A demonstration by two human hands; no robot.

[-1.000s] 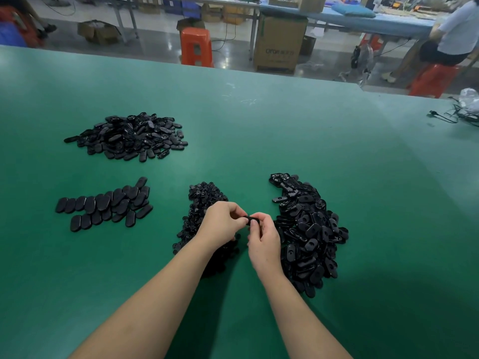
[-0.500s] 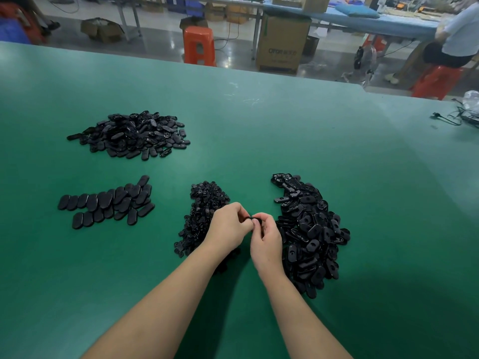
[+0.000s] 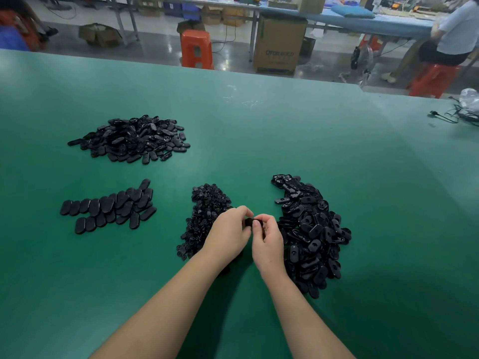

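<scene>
Over the near middle of the table (image 3: 259, 141), both forearms reach forward from the bottom edge and the hands meet, wrists slightly apart. The left hand (image 3: 229, 235) is curled with knuckles up, and the right hand (image 3: 267, 242) stands beside it, thumb toward the left. Each grip is clenched on one small black part (image 3: 249, 222), pinched between thumb and fingertips of both hands. The part is dark and mostly hidden by the fingers, so its shape I cannot tell. It is held over the table, between the small-piece pile (image 3: 204, 211) and the shell pile (image 3: 311, 237).
</scene>
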